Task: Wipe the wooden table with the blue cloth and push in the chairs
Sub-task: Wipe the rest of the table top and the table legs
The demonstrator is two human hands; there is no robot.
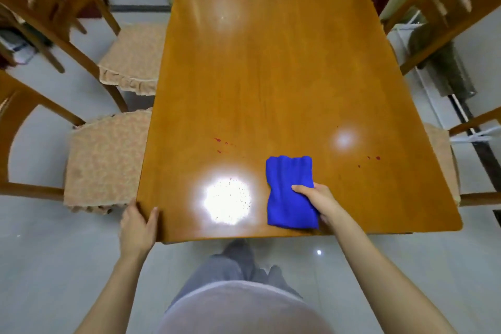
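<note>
Progress early, by the look of things. Close to the front edge of the desk (271, 76), dark specks (230, 198) under a bright glare, not yet wiped. Just beyond, red spots (217, 140) left of centre, with more toward the right edge, equally unwiped. Farther up, only bare wood and reflections; cannot tell whether wiped or not.

Cloth (290, 190) folded and flat on the desk near the front edge, just right of the specks, between the two groups of red spots.

Four chairs in sight. Near left chair (103, 160) and far left chair (132, 57) with seats well out from the desk edge. Near right chair (442, 154) partly under, part of the seat showing. Far right chair (444, 0) mostly cut off, seat hidden. As a judgement: nearly all the wiping left, and at least three chairs to push in.

Left hand (138, 228) at the near left corner of the desk, thumb laid on top, other fingers wrapped round the side edge: gripping the corner, probably to steady. Right hand (317, 203) on the near right part of the cloth, thumb pressed on top, remaining fingers tucked under or behind its right edge and mostly hidden: pinching the cloth, seemingly ready for a sweep. Nothing else held.
</note>
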